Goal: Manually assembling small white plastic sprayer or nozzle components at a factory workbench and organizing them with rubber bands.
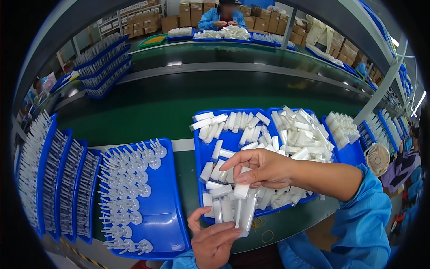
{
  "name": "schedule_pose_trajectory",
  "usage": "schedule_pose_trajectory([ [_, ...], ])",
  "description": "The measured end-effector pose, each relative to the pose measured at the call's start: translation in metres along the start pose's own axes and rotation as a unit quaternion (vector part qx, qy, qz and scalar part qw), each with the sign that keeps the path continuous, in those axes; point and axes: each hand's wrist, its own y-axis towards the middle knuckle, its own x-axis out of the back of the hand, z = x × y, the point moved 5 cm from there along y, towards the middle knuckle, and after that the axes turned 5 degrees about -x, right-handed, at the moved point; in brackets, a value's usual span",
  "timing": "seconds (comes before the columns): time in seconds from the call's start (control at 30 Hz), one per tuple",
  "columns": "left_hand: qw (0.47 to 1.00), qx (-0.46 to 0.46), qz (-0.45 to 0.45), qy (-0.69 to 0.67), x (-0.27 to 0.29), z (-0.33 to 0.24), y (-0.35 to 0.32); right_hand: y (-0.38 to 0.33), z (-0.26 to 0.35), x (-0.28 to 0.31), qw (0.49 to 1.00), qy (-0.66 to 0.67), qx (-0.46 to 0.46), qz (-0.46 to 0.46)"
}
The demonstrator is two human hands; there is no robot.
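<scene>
Between the fingertips of my right hand (264,168) is a white rectangular plastic piece (242,190), held upright. Just below it, my left hand (214,242) pinches a slim white-and-clear stem-like part (238,214), which points up toward the white piece. A clear tube-like piece (249,210) shows beside the stem; whether it is held too I cannot tell. Beneath my hands lies a blue tray (204,154) of loose white rectangular pieces with clear ends. To the left, a blue tray (168,204) bears rows of translucent stemmed parts (130,190) with round bases.
More blue trays (67,179) of stemmed parts stand overlapped at far left. Another tray of white pieces (300,130) adjoins on the right, with bagged white parts (342,130) and a small fan (377,159) beyond. Rubber bands (267,236) lie near the table edge. A co-worker (222,20) sits opposite.
</scene>
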Motion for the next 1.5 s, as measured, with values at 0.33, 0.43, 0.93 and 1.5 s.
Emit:
schedule_pose_trajectory([
  [0.33, 0.999, 0.011, 0.038, -0.002, -0.007, -0.006, 0.002, -0.027, 0.022, -0.021, 0.833, -0.518, 0.189, -0.044],
  [0.43, 0.998, 0.003, 0.065, -0.003, -0.009, -0.007, 0.000, -0.037, 0.031, -0.031, 0.836, -0.540, 0.091, -0.020],
  [0.93, 0.996, -0.033, 0.080, 0.024, -0.026, -0.018, -0.015, -0.071, -0.019, -0.046, 0.889, -0.436, 0.128, 0.052],
  [1.5, 0.564, 0.398, 0.333, -0.642, -0.085, -0.025, -0.093, -0.131, -0.090, -0.106, 0.769, -0.501, 0.390, -0.075],
])
